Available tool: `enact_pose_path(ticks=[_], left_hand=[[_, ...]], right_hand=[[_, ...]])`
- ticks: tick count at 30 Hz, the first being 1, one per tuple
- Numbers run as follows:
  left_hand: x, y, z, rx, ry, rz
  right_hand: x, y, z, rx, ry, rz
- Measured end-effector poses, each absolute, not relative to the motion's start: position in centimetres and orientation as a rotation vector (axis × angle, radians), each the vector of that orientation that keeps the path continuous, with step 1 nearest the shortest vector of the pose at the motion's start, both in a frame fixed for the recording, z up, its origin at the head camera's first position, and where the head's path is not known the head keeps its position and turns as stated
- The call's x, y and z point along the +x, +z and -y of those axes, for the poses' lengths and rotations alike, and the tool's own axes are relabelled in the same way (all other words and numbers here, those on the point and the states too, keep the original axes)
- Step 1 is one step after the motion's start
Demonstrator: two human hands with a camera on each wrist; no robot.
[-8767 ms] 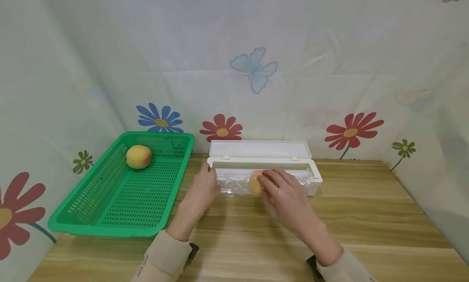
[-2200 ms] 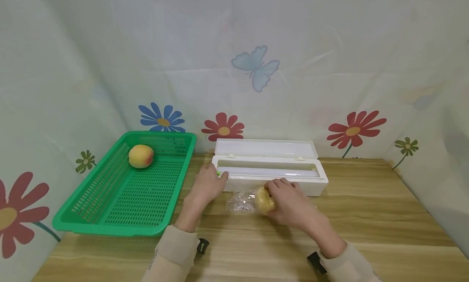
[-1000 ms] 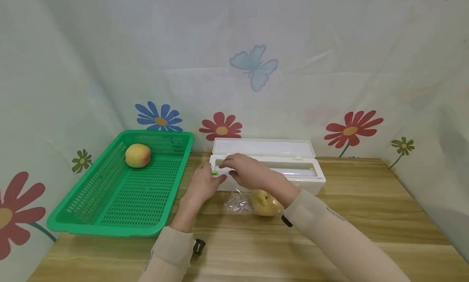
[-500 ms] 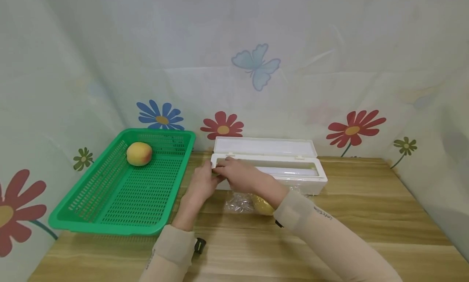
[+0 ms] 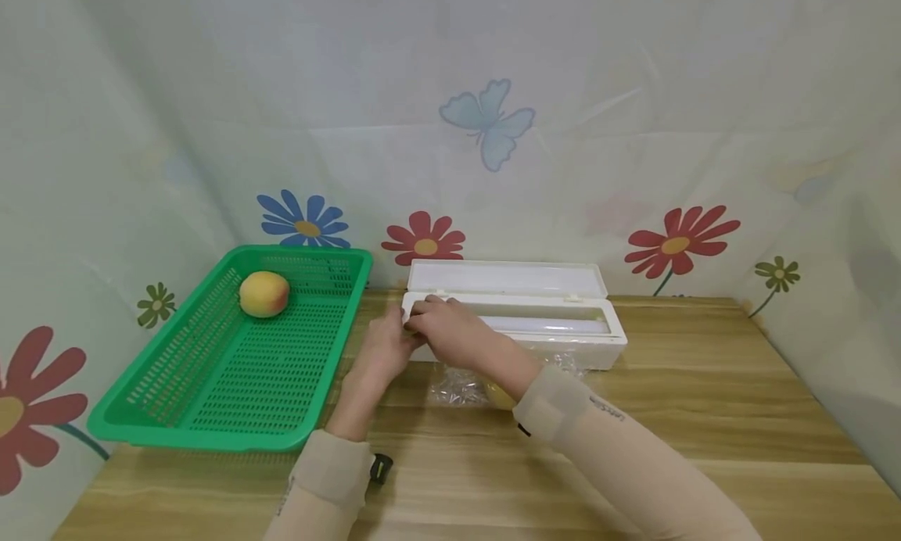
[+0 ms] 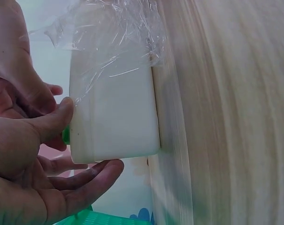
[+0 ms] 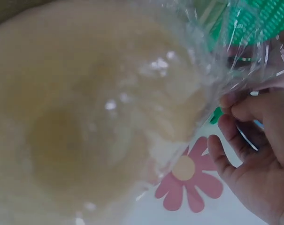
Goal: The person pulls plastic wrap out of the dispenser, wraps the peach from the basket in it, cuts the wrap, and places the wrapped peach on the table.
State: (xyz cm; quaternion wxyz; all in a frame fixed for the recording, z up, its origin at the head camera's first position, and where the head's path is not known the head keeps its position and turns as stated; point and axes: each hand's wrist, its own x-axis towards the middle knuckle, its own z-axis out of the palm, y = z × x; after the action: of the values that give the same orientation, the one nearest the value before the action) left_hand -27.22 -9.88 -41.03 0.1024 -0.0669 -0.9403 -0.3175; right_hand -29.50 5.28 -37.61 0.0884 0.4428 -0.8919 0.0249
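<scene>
A long white cling film box (image 5: 598,356) lies lid-up on the table, its film roll (image 5: 542,324) visible inside. My left hand (image 5: 383,349) holds its left end; in the left wrist view the thumb presses the top edge and fingers lie against the end. My right hand (image 5: 454,334) reaches across to that corner, fingertips at a small green slide cutter (image 6: 65,135), seemingly pinching it; the contact is partly hidden. In front of the box sits a yellow fruit (image 5: 498,396) under cling film (image 5: 459,388), mostly covered by my right forearm. The right wrist view shows the wrapped fruit (image 7: 99,117) close up, blurred.
A green plastic basket (image 5: 204,441) stands at the left, with a yellow-red peach-like fruit (image 5: 264,294) at its back. The open lid (image 5: 507,277) leans up behind the box. A flowered cloth wall (image 5: 563,181) borders the wooden table (image 5: 704,416) at the back and sides.
My right hand let go of the fruit, which moved from the box front onto the table, and crossed to the box's left corner at the green cutter. My left hand stays at that end.
</scene>
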Motion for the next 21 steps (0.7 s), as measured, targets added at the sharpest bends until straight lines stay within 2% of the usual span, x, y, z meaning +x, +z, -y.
enact_pose_path(ticks=[13,21], left_hand=[[-27.6,-40.8,9.9,-0.206,-1.039,2.796],[-27.7,-40.6,10.0,-0.225,-0.925,2.872]], right_hand=[[-31.1,-37.6,-5.6,1.276,0.328,2.688],[-31.0,-37.8,-5.7,1.248,0.34,2.671]])
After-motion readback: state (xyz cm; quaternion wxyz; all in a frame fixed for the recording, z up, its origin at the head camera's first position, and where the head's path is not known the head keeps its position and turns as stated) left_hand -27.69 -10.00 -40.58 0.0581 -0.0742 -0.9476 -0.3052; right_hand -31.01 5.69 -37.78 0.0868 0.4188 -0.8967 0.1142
